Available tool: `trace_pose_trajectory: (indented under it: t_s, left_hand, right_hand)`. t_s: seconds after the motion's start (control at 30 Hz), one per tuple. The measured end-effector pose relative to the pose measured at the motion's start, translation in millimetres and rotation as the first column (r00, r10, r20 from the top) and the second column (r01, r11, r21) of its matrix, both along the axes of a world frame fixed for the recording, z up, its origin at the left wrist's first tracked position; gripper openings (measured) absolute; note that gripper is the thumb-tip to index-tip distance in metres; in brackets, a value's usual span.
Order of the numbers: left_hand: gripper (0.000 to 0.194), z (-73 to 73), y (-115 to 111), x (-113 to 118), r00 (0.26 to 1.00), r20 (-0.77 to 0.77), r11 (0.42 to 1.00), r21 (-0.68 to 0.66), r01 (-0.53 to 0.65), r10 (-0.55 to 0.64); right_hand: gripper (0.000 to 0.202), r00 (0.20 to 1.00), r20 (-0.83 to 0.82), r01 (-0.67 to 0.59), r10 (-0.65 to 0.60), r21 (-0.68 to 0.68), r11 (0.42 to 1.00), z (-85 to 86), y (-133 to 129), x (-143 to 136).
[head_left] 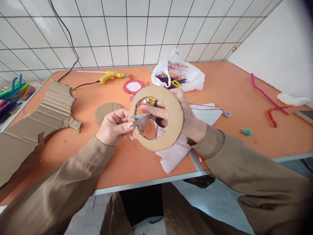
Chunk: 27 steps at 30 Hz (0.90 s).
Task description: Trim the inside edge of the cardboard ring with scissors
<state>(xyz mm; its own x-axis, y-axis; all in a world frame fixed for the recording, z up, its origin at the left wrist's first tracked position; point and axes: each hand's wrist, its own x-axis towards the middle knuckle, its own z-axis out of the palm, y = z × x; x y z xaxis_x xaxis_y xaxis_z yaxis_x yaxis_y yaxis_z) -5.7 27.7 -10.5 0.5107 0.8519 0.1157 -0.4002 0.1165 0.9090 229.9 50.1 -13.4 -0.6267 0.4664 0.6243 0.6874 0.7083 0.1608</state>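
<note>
A flat cardboard ring is held up over the table in the middle of the view. My left hand pinches its left edge between thumb and fingers. From behind the ring, my right hand reaches through the hole, its fingers in the dark handles of a pair of scissors. The scissor blades are parted and point left, at the ring's inner left edge beside my left fingertips. Behind my left hand a round cardboard disc lies on the orange table.
Cut cardboard spreads over the left side. At the back lie a yellow glue gun, a red-rimmed circle and a white plastic bag. White cloth lies beneath the ring; pipe cleaners are at right.
</note>
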Motion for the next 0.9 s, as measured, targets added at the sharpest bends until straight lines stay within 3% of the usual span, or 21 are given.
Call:
trace_pose_trajectory:
  t_s: [0.13, 0.37, 0.6, 0.73, 0.9]
  left_hand:
    - [0.036, 0.4, 1, -2, 1.000, 0.015, 1.000, -0.028, 0.000, 0.001]
    - [0.034, 3.1, 1, -3, 1.000, 0.024, 1.000, -0.017, 0.001, -0.001]
    - [0.038, 5.3, -1, -3, 0.999, -0.034, 0.999, -0.029, -0.025, 0.024]
    - [0.039, 5.1, -1, -2, 0.999, -0.029, 0.999, -0.033, -0.034, 0.033]
    - [0.039, 5.0, -3, 0, 1.000, -0.014, 1.000, -0.011, -0.012, 0.012]
  right_hand:
    - [0.046, 0.997, 0.072, -0.020, 0.012, 0.108, 0.994, -0.7, -3, 2]
    - [0.047, 0.993, 0.058, -0.112, 0.106, 0.114, 0.987, -3.4, -6, 3]
    - [0.067, 0.994, 0.001, -0.108, 0.108, -0.036, 0.993, -16.9, -3, 1]
    - [0.072, 1.000, 0.004, -0.008, 0.009, -0.127, 0.992, -20.2, -6, -2]
    - [0.063, 1.000, 0.010, -0.024, 0.025, -0.079, 0.997, -15.2, -11, -2]
